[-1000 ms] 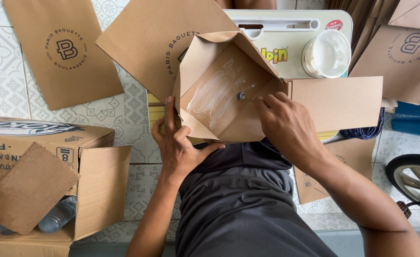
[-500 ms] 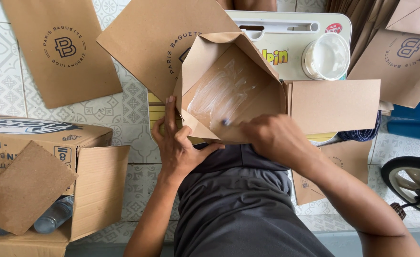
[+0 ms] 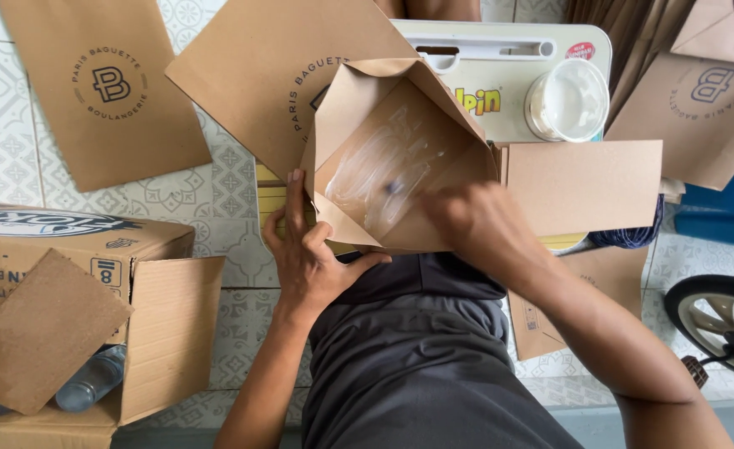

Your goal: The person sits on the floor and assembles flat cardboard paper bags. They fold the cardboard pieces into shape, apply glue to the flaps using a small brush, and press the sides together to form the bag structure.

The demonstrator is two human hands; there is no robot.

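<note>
Head view: open kraft box (image 3: 400, 166) gripped at corner by left hand (image 3: 309, 258); clear plastic now inside; right hand (image 3: 475, 224) moved to rim, grip unclear.

The person is wearing a dark grey short-sleeved shirt (image 3: 417, 357) of smooth, slightly creased cloth, which is filling the frame from six o'clock up toward the centre. Both forearms are showing bare from the elbow down, with no sleeve, watch, band or glove on them. The left hand (image 3: 305, 258), toward nine o'clock of the shirt, and the right hand (image 3: 475, 229), toward one o'clock of it, are showing no rings, the right one being blurred.
</note>
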